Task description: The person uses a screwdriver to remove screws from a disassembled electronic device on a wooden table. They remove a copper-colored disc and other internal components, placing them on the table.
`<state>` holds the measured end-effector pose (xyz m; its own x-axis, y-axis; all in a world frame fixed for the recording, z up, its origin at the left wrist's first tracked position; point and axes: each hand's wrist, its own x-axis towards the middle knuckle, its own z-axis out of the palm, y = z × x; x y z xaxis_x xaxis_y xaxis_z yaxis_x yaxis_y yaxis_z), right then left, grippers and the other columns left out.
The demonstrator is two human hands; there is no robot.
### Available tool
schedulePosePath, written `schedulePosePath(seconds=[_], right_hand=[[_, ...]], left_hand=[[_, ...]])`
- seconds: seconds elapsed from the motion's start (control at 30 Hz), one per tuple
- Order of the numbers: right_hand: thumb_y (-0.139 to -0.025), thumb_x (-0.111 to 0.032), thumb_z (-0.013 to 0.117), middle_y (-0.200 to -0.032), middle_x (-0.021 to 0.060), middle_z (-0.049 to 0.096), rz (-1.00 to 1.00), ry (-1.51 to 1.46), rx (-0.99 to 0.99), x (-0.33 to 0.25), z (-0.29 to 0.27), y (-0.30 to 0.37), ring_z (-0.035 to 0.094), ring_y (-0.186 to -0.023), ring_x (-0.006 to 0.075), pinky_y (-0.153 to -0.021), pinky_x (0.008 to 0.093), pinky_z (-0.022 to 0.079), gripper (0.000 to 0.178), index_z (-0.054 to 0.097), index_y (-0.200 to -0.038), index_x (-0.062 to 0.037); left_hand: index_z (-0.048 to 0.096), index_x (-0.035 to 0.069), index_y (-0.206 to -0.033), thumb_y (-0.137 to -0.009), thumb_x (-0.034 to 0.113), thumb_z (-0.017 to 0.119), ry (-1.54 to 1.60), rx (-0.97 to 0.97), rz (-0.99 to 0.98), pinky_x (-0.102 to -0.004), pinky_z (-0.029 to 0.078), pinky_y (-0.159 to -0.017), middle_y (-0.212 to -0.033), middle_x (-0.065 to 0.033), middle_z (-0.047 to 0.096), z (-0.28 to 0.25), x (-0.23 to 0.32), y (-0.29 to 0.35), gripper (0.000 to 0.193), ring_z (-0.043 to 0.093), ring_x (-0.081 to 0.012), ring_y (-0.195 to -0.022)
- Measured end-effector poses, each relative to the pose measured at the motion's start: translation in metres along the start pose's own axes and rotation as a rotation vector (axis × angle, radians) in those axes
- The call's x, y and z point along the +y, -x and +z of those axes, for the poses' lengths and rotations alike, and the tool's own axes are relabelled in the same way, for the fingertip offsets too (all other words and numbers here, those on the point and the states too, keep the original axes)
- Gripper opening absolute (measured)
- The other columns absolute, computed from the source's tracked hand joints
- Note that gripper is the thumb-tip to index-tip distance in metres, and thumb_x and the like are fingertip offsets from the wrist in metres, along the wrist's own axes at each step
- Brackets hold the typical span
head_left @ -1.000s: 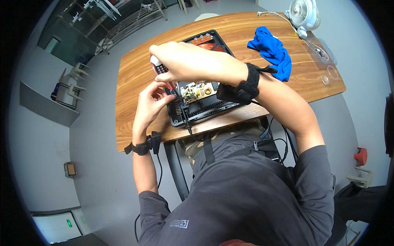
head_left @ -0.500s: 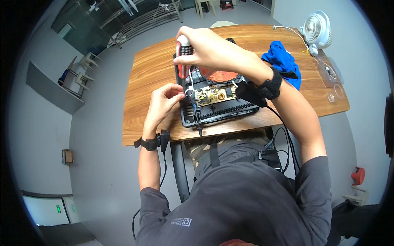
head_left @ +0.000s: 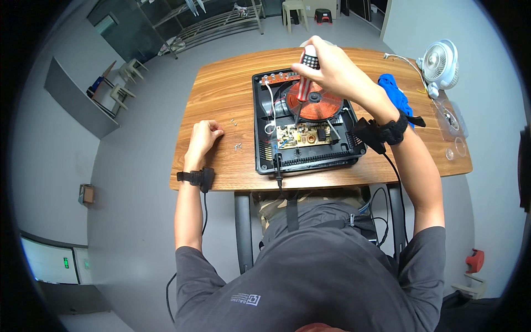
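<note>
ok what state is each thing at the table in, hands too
left hand: fingers curled, at the wooden table; cannot tell whether it holds anything
right hand: closed around the screwdriver
screwdriver: slightly tilted, shaft pointing down
black appliance casing: open, insides exposed
orange-red coil: inside the casing, uncovered
circuit board: inside the casing, uncovered
small screws: loose on the table
blue cloth: crumpled
fan: upright; cannot tell if spinning

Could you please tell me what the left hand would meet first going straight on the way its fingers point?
The left hand would probably meet the small metal pieces on the tabletop first, or pass between them to the black housing; its exact height and line are unclear.
</note>
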<state>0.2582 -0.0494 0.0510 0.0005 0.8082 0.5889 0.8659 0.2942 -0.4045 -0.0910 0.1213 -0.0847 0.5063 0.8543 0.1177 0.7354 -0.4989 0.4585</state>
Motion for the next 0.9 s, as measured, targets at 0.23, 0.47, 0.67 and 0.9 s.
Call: schedulePosePath(seconds=[0.23, 0.47, 0.67, 0.9], right_hand=[[-0.094, -0.038, 0.074, -0.085, 0.0237, 0.068, 0.148, 0.026, -0.041, 0.023, -0.025, 0.014, 0.071, -0.079, 0.0347, -0.072, 0.0428, 0.055, 0.046, 0.053, -0.102, 0.0026], [-0.096, -0.037, 0.071, -0.089, 0.0215, 0.071, 0.331, 0.157, -0.015, 0.055, -0.066, 0.038, 0.074, -0.086, 0.0339, -0.076, 0.0425, 0.057, 0.045, 0.055, -0.109, 0.0037], [-0.091, -0.034, 0.069, -0.091, 0.0261, 0.071, 0.461, 0.333, -0.101, 0.102, -0.094, 0.06, 0.073, -0.089, 0.0369, -0.08, 0.0431, 0.057, 0.047, 0.055, -0.11, 0.0072], [-0.088, -0.031, 0.07, -0.087, 0.0133, 0.068, 0.69, 0.258, -0.424, 0.173, -0.076, 0.089, 0.067, -0.079, 0.0199, -0.073, 0.0349, 0.055, 0.039, 0.058, -0.103, 0.0029]], left_hand=[[0.076, -0.001, -0.091, -0.087, 0.01, 0.077, 0.097, 0.058, -0.061, -0.0365, 0.056, -0.075, -0.085, -0.0175, 0.076, 0.012, -0.025, -0.011, 0.013, 0.073, -0.0256, -0.079], [0.077, 0.0, -0.09, -0.085, 0.01, 0.078, 0.098, 0.058, -0.036, -0.0353, 0.056, -0.074, -0.084, -0.0172, 0.076, 0.013, -0.025, -0.008, 0.011, 0.073, -0.0244, -0.078], [0.078, -0.001, -0.09, -0.083, 0.009, 0.08, 0.108, 0.045, -0.045, -0.0362, 0.057, -0.075, -0.085, -0.0175, 0.076, 0.011, -0.026, -0.008, 0.012, 0.074, -0.025, -0.079], [0.078, -0.001, -0.094, -0.084, 0.009, 0.079, 0.108, 0.018, -0.029, -0.0367, 0.057, -0.076, -0.089, -0.0191, 0.077, 0.005, -0.028, -0.009, 0.015, 0.075, -0.026, -0.082]])
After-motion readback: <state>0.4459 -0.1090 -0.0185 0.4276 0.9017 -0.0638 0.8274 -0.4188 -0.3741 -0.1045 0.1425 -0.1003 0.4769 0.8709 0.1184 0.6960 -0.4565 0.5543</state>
